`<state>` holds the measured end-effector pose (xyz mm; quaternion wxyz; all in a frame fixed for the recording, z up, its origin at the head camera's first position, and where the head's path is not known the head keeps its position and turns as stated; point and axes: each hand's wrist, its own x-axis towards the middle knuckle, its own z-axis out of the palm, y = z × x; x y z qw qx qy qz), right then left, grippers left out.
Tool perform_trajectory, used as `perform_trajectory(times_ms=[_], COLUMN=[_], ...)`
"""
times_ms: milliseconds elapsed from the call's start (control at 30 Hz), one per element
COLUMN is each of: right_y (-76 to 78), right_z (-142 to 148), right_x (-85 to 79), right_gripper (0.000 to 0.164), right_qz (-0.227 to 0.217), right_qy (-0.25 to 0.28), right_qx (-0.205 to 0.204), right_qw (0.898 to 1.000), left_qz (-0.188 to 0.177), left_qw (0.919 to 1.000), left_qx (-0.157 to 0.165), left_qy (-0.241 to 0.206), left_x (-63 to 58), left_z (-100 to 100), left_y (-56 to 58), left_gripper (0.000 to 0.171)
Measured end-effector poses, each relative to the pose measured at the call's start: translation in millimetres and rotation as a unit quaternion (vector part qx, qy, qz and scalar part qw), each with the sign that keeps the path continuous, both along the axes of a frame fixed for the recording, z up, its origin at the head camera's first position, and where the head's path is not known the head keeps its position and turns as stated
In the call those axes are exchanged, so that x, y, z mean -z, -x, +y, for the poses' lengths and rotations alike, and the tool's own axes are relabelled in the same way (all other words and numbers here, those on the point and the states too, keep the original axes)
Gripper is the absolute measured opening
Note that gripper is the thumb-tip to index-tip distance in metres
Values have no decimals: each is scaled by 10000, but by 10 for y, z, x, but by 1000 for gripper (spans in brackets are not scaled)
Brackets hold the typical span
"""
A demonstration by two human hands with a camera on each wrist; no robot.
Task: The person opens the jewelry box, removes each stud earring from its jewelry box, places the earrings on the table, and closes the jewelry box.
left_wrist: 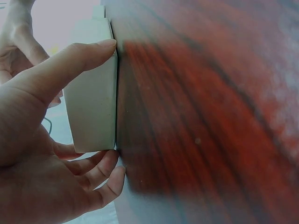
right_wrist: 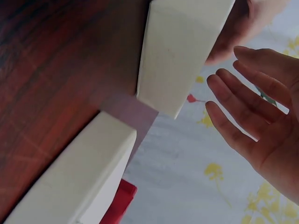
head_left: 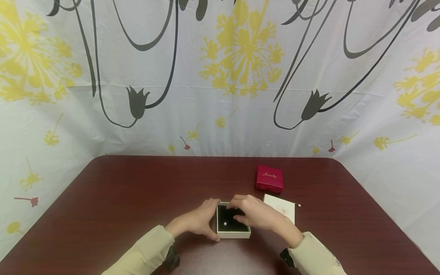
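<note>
A small white box [head_left: 234,235] with a black lining [head_left: 237,226] stands on the table near its front. A pearl-like bead [head_left: 225,224] shows on the lining. My left hand [head_left: 198,220] grips the box from its left side, thumb at the near corner and fingers at the far one. In the left wrist view the thumb lies along the box wall [left_wrist: 93,107], with the fingers curled at its other end. Over the box's open top is my right hand [head_left: 256,212], fingers loosely bent and spread. The right wrist view shows nothing between those fingers [right_wrist: 233,126].
To the right, partly behind my right forearm, lies a white lid [head_left: 283,208] with a small pearl-like bead [head_left: 299,205] at its far right corner. A red jewelry box [head_left: 269,178] stands beyond it. The brown table [head_left: 154,183] meets a patterned cloth [head_left: 206,126] at the back.
</note>
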<state>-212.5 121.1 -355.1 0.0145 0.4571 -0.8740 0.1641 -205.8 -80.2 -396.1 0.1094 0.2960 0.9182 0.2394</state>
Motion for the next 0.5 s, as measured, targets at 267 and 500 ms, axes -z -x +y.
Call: perform_trajectory(times_ms=[267, 500], right_y=[-45, -49], right_z=[-99, -158], right_x=[39, 87], right_gripper=[24, 22], right_qz=[121, 149], right_qy=[-255, -479], right_qx=[-309, -498], right_qw=[9991, 9975], left_qz=[99, 71], left_qw=[9999, 9999], left_qx=[91, 99], left_qy=[-79, -96], left_x=[3, 1], left_z=[-10, -8], left_y=[2, 4], left_gripper=[97, 97])
